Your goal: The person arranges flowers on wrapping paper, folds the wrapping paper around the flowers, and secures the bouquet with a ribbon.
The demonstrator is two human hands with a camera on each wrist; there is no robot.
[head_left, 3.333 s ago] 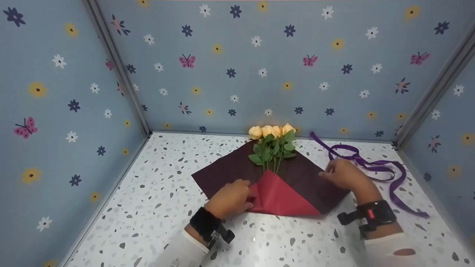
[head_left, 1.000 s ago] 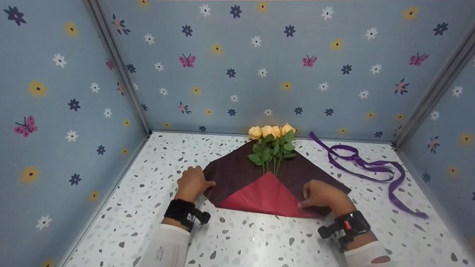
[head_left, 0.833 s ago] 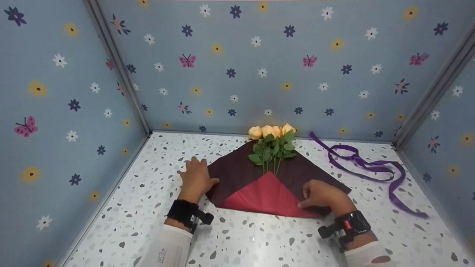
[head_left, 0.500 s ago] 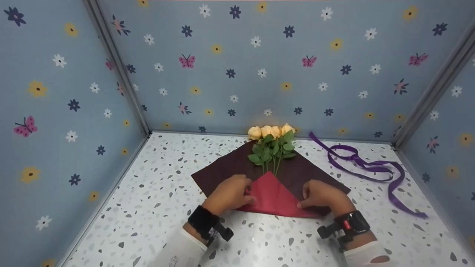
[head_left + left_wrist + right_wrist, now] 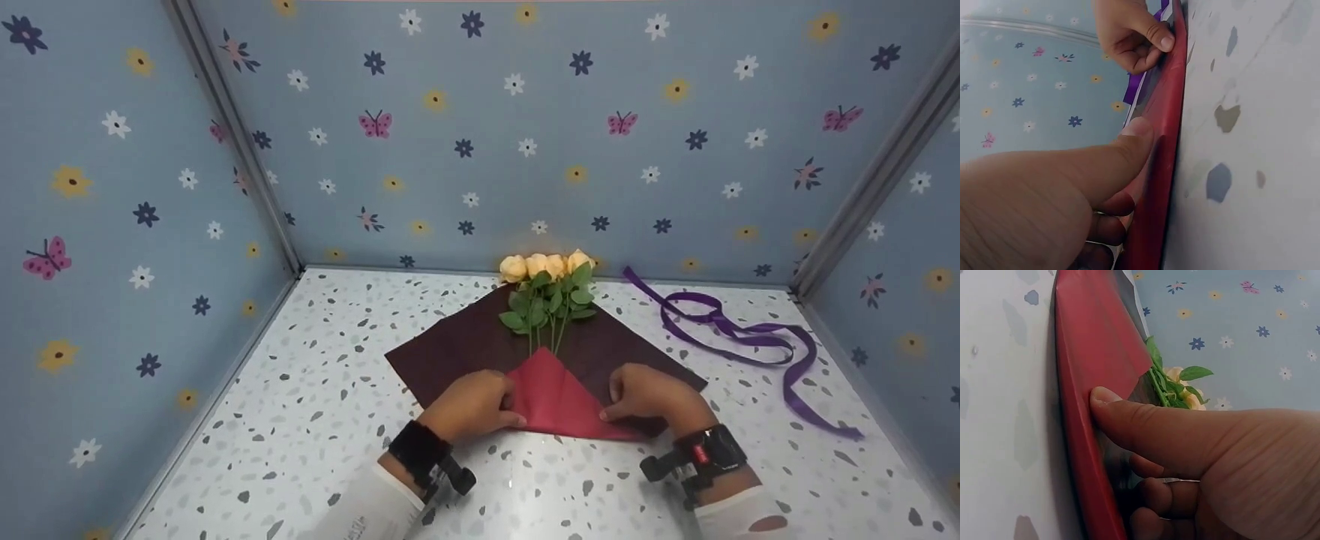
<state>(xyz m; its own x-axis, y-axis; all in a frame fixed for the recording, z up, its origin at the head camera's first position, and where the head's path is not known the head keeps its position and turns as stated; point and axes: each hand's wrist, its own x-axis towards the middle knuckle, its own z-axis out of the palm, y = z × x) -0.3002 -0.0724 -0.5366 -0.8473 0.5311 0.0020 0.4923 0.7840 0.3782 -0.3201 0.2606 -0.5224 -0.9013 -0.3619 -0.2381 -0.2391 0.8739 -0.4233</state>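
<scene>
A sheet of wrapping paper (image 5: pixel 450 352), dark on its upper face, lies in the middle of the table. Its near corner is folded up into a red triangle (image 5: pixel 555 394). On the sheet rest several pale yellow roses (image 5: pixel 546 267) with green leaves; the fold covers their lower stems. My left hand (image 5: pixel 472 405) holds the left part of the fold, fingers curled and thumb on the bottom crease. At the fold's right side my right hand (image 5: pixel 651 394) grips the paper, its thumb (image 5: pixel 1123 413) on the red flap. Some fingertips are hidden.
A purple ribbon (image 5: pixel 720 322) lies loosely looped on the speckled table (image 5: pixel 330 322), right of the paper. Blue panels (image 5: pixel 480 150) printed with flowers and butterflies stand at the back and both sides. The rose heads come close to the back panel.
From the paper's left edge, my left hand has moved right onto the red fold and now sits near its bottom crease. Earlier my right hand came down from the upper right; recently it stays still.
</scene>
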